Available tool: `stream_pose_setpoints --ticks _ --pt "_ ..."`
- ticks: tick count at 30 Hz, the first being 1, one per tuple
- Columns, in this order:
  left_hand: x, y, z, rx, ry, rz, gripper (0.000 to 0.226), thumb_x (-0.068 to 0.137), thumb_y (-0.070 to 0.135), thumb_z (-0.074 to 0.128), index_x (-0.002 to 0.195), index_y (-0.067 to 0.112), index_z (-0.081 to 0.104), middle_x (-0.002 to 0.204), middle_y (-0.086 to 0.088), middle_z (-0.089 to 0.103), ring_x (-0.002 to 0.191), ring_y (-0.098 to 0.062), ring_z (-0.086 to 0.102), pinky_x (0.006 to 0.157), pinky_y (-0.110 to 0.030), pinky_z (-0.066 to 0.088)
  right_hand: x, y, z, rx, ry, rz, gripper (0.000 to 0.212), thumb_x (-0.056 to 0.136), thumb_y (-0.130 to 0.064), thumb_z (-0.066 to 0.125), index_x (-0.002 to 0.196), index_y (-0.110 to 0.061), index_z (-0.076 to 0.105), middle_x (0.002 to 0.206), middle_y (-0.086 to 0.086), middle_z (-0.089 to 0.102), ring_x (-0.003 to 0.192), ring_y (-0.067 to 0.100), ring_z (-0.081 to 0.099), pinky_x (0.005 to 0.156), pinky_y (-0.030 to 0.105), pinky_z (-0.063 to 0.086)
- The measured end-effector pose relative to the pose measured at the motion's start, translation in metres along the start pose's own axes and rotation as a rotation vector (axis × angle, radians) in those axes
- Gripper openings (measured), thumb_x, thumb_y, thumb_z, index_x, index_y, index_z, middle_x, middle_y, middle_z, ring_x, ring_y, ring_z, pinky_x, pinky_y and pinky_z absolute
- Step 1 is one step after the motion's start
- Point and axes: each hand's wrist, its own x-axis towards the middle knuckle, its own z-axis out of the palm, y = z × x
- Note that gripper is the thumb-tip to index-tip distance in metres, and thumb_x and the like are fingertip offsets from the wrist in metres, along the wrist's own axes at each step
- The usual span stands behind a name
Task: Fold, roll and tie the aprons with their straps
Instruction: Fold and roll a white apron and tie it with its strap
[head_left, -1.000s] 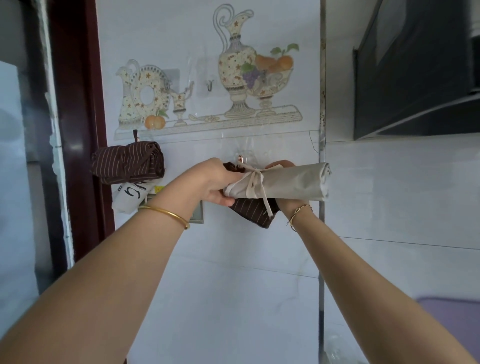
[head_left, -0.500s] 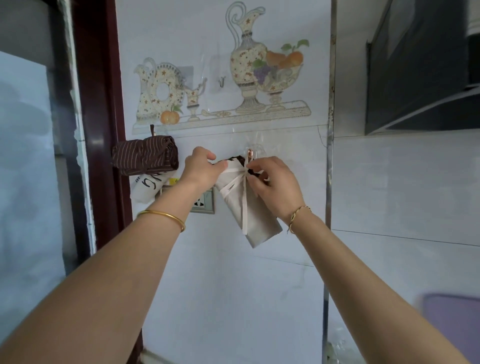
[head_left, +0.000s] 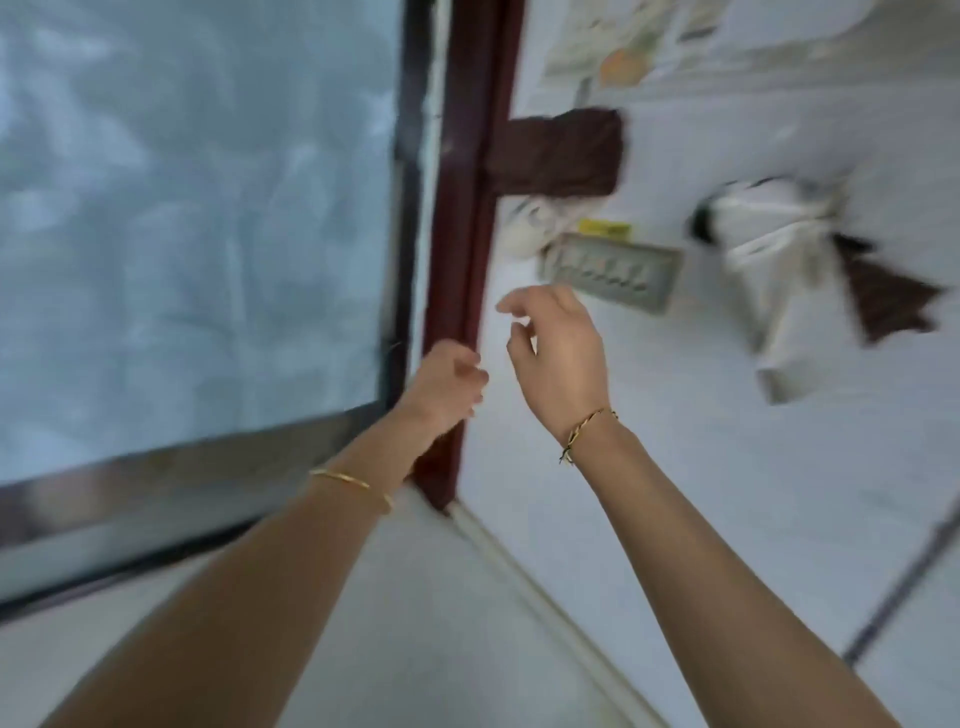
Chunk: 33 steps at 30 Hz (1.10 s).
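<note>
Both hands hang in the air in front of the white tiled wall (head_left: 727, 493), and neither has hold of anything. The left hand (head_left: 447, 384) is loosely curled, just in front of the dark red door frame (head_left: 467, 208). The right hand (head_left: 561, 358) is beside it, apart from it, its fingers relaxed and a little bent. A gold bangle (head_left: 353, 480) sits on the left wrist and a thin chain bracelet (head_left: 587, 431) on the right.

The whole view is tilted and smeared, so fine detail is lost. The beige rolled apron (head_left: 779, 291) hangs against the wall to the right of the hands and well apart from them, a pale strap (head_left: 769, 247) wrapped round its upper part. A piece of dark brown cloth (head_left: 883, 301) sticks out from behind it on the right.

Farther left and higher, a brown rolled apron (head_left: 561, 156) hangs touching the door frame. Just below it are something white (head_left: 524, 223), too blurred to name, and a small yellow label (head_left: 602, 227). A grey socket plate (head_left: 613, 273) is fixed to the wall between the two rolls, just above the right hand. Left of the frame is a large frosted glass panel (head_left: 197, 208), and a painted decorative tile (head_left: 623, 52) shows at the top edge.
</note>
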Motion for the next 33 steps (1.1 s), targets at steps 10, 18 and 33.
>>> stream_pose_setpoints --ticks 10,18,33 --pt "-0.193 -0.247 -0.262 0.483 0.371 -0.766 0.030 0.089 0.007 0.050 0.119 0.006 0.050 0.124 -0.015 0.044 0.103 -0.032 0.057 0.090 -0.036 0.050 -0.202 -0.126 0.246 0.209 -1.249 0.192 0.034 0.089 -0.010 0.052 0.123 -0.006 0.053 0.124 0.016 0.053 0.106 0.031 0.055 0.088 0.034 0.045" --pt "-0.297 -0.289 -0.453 1.040 0.564 -1.052 0.045 0.087 0.007 0.051 0.130 0.001 0.036 0.134 -0.018 0.032 0.125 -0.036 0.033 0.105 -0.039 0.033 -0.260 -0.239 0.353 0.209 -1.524 0.085 0.032 0.094 -0.012 0.049 0.124 -0.004 0.048 0.125 0.014 0.051 0.109 0.027 0.052 0.090 0.033 0.045" --pt "-0.325 -0.351 -0.542 1.571 -0.097 -0.718 0.048 0.092 0.020 0.049 0.138 0.031 0.038 0.137 0.007 0.047 0.126 -0.019 0.043 0.105 -0.039 0.024 -0.293 -0.298 0.422 0.228 -1.617 0.090 0.036 0.094 -0.012 0.049 0.129 -0.004 0.045 0.125 0.009 0.051 0.111 0.024 0.053 0.085 0.027 0.043"
